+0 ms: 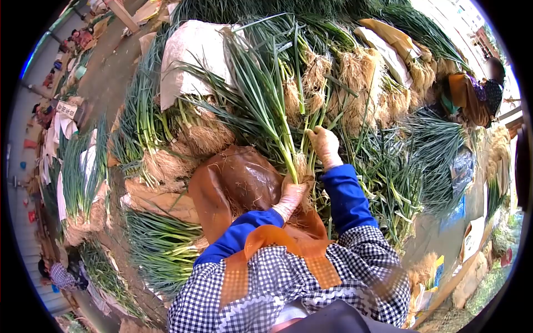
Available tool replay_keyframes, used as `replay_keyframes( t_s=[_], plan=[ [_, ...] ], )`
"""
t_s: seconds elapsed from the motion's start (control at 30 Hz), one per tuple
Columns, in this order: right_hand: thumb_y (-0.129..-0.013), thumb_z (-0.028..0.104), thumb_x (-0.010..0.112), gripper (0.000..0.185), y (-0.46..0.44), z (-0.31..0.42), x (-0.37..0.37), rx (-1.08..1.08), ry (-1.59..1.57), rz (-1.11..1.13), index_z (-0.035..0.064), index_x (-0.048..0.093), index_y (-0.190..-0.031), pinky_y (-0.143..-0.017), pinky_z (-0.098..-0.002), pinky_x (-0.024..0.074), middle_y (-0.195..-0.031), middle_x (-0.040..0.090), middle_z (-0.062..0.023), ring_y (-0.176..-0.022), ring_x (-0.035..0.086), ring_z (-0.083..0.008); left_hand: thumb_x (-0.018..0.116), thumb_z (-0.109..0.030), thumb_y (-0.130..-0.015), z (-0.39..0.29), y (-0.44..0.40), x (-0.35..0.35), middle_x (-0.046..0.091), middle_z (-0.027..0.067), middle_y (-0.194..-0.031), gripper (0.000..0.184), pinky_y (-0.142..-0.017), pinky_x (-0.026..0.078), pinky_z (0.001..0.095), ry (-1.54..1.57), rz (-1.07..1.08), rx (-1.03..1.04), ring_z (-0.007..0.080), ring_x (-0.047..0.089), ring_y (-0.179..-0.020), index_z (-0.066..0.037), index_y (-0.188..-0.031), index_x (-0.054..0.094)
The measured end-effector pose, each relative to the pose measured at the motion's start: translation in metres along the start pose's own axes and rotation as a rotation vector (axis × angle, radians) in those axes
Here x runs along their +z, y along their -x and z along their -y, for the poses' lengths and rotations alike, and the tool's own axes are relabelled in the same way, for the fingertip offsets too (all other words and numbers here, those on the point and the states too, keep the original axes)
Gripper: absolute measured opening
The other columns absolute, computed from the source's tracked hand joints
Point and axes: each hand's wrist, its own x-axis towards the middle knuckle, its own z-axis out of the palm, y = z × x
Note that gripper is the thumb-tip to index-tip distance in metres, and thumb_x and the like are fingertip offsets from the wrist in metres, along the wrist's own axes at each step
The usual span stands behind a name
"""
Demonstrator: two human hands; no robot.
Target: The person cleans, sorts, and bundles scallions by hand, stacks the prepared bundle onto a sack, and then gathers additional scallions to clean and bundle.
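Observation:
My left hand [291,195] is closed around the lower stalks of a small bunch of green onions [282,130], just by their pale roots. The long leaves of that bunch fan up and to the left. Close above it on the right, my right hand [323,145] is closed, its fingers pinching a thin green onion stalk beside the bunch; its fingertips are partly hidden. Below both hands a brown apron [244,180] covers my lap, with bits of root on it. Loose leaves [383,183] lie heaped to the right of my right arm.
Piled green onions with bushy roots [355,83] lie ahead. A whitish sack [194,64] covers some at the left front. More green onions [161,247] lie beside me on the left. Another person [480,97] sits at the far right, and others are along the left.

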Motion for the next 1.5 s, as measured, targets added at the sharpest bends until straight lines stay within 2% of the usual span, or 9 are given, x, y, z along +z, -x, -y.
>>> replay_keyframes(
  t_s=[0.1, 0.37, 0.47, 0.6, 0.83, 1.1, 1.17, 1.33, 1.5],
  plan=[
    [-0.083, 0.029, 0.060, 0.024, 0.030, -0.017, 0.009, 0.119, -1.009, 0.309, 0.0073, 0.059, -0.075, -0.048, -0.0273, 0.0413, -0.058, 0.054, -0.0001, -0.051, 0.051, -0.0129, 0.064, 0.000, -0.076, 0.011, -0.001, 0.001, 0.059, 0.0066, -0.101, 0.039, -0.077, 0.049, 0.0273, 0.270, -0.061, -0.056, 0.0159, 0.058, -0.087, 0.000, -0.113, 0.050],
    [-0.082, 0.031, 0.063, 0.024, 0.161, -0.110, -0.116, 0.193, -0.886, 1.070, 0.0079, 0.063, -0.077, -0.046, -0.0241, 0.0401, -0.065, 0.061, -0.0027, -0.050, 0.053, -0.0091, 0.060, 0.006, -0.077, 0.002, -0.001, -0.008, 0.062, 0.0091, -0.095, 0.029, -0.074, 0.051, 0.0280, 0.428, -0.053, -0.373, 0.0171, 0.060, -0.085, 0.002, -0.106, 0.056],
    [-0.078, 0.057, 0.055, 0.053, 0.129, -0.189, -0.057, 0.122, 0.699, 0.808, 0.0058, 0.068, -0.090, -0.073, -0.0371, 0.0500, -0.084, 0.068, -0.0082, -0.081, 0.065, -0.0251, 0.061, 0.010, -0.074, -0.011, -0.001, -0.012, 0.061, 0.0064, -0.095, 0.034, -0.072, 0.051, 0.0245, 0.718, 0.007, -0.462, 0.0150, 0.060, -0.083, 0.002, -0.106, 0.055],
    [-0.089, 0.025, 0.056, 0.026, 0.060, -0.089, -0.020, 0.245, -0.985, 0.374, 0.0042, 0.060, -0.104, -0.049, -0.0212, 0.0390, -0.071, 0.061, -0.0023, -0.054, 0.049, -0.0066, 0.062, 0.007, -0.075, -0.012, 0.002, -0.016, 0.062, 0.0066, -0.096, 0.032, -0.072, 0.050, 0.0236, 0.698, 0.041, -0.387, 0.0152, 0.060, -0.083, 0.002, -0.106, 0.056],
    [-0.095, 0.020, 0.043, 0.027, 0.009, -0.058, 0.098, 0.135, -1.944, 0.426, 0.0043, 0.050, -0.115, -0.072, -0.0254, 0.0482, -0.097, 0.059, -0.0055, -0.083, 0.056, -0.0135, 0.059, 0.004, -0.079, -0.026, 0.003, -0.023, 0.062, 0.0074, -0.094, 0.029, -0.073, 0.051, 0.0242, 0.791, 0.080, -0.429, 0.0163, 0.061, -0.083, 0.003, -0.108, 0.057],
    [-0.090, 0.012, 0.048, 0.016, 0.036, -0.042, 0.115, -0.146, -1.803, 0.388, 0.0049, 0.053, -0.103, -0.057, -0.0259, 0.0430, -0.075, 0.051, 0.0010, -0.066, 0.051, -0.0109, 0.058, -0.001, -0.084, -0.017, 0.009, -0.031, 0.061, 0.0076, -0.092, 0.028, -0.072, 0.053, 0.0257, 1.116, 0.203, -0.609, 0.0168, 0.061, -0.082, 0.000, -0.111, 0.055],
    [-0.088, 0.014, 0.048, 0.013, 0.061, -0.033, 0.083, -0.536, -1.122, 0.236, 0.0056, 0.054, -0.098, -0.059, -0.0279, 0.0416, -0.076, 0.051, 0.0004, -0.068, 0.051, -0.0114, 0.057, 0.001, -0.084, -0.020, 0.007, -0.027, 0.061, 0.0074, -0.092, 0.027, -0.073, 0.053, 0.0261, 0.946, 0.148, -0.424, 0.0166, 0.061, -0.083, 0.000, -0.111, 0.056],
    [-0.092, 0.031, 0.044, 0.034, 0.115, -0.107, 0.110, -0.102, -0.370, 0.780, 0.0047, 0.054, -0.112, -0.078, -0.0290, 0.0447, -0.103, 0.057, -0.0086, -0.090, 0.056, -0.0167, 0.059, 0.000, -0.082, -0.007, 0.005, -0.034, 0.061, 0.0085, -0.098, 0.030, -0.078, 0.052, 0.0280, 0.991, 0.130, -0.472, 0.0177, 0.061, -0.088, 0.000, -0.112, 0.055],
    [-0.094, 0.039, 0.041, 0.042, 0.077, -0.034, 0.014, 0.334, -1.445, 0.456, 0.0027, 0.054, -0.112, -0.074, -0.0259, 0.0435, -0.094, 0.059, -0.0049, -0.080, 0.053, -0.0136, 0.059, -0.001, -0.083, -0.018, 0.006, -0.033, 0.062, 0.0074, -0.094, 0.029, -0.074, 0.053, 0.0242, 1.157, 0.154, -0.560, 0.0151, 0.062, -0.083, 0.001, -0.112, 0.055]
  ],
)
